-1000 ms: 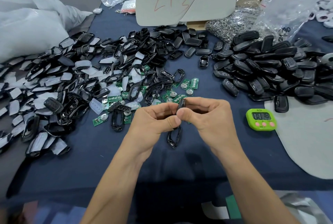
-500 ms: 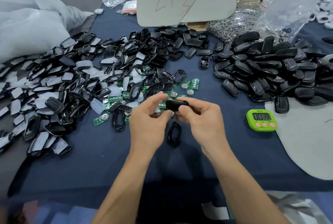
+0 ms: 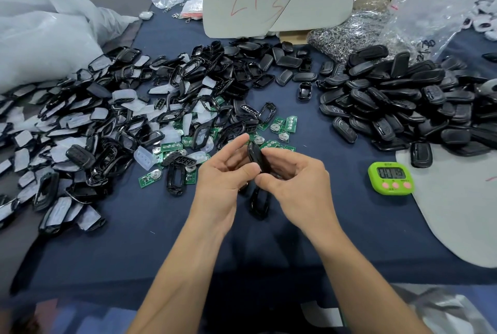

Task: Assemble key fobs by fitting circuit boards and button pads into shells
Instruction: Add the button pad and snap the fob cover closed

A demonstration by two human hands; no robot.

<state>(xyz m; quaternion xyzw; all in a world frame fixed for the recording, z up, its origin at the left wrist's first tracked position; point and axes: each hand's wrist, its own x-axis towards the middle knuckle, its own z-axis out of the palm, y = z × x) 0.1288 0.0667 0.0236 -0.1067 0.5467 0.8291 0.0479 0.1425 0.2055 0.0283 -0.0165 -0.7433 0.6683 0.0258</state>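
Left hand (image 3: pixel 223 180) and right hand (image 3: pixel 295 183), forearms converging, together pinch a black shell (image 3: pixel 256 156).

shell (image 3: pixel 260 203): top hidden under right hand (image 3: pixel 295 183) | timer (image 3: pixel 390 179): digits unreadable

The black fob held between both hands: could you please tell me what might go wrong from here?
The black fob is pinched in mid-air between the left hand and right hand; if it slips, it could fall and its halves may come apart.
An empty black frame lies on the cloth just under the hands, and loose circuit boards sit close by, so a dropped part might get mixed in with them.
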